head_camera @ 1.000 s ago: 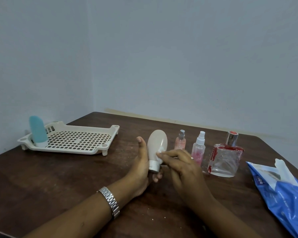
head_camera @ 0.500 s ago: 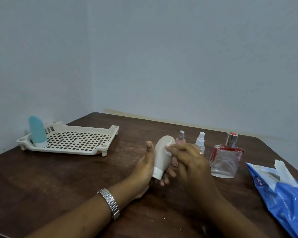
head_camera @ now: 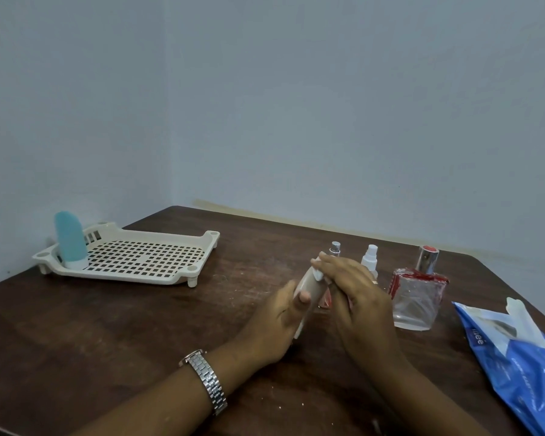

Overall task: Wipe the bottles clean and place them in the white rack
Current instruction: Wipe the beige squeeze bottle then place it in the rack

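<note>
One bottle (head_camera: 311, 284) in left hand (head_camera: 274, 322), right hand (head_camera: 359, 294) atop

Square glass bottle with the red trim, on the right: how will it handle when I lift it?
The glass bottle looks thick-walled, so it is probably heavy for its size and breakable if dropped. Its smooth clear faces may be slippery. Its broad flat base on the table suggests it should not tip or roll easily.
</note>
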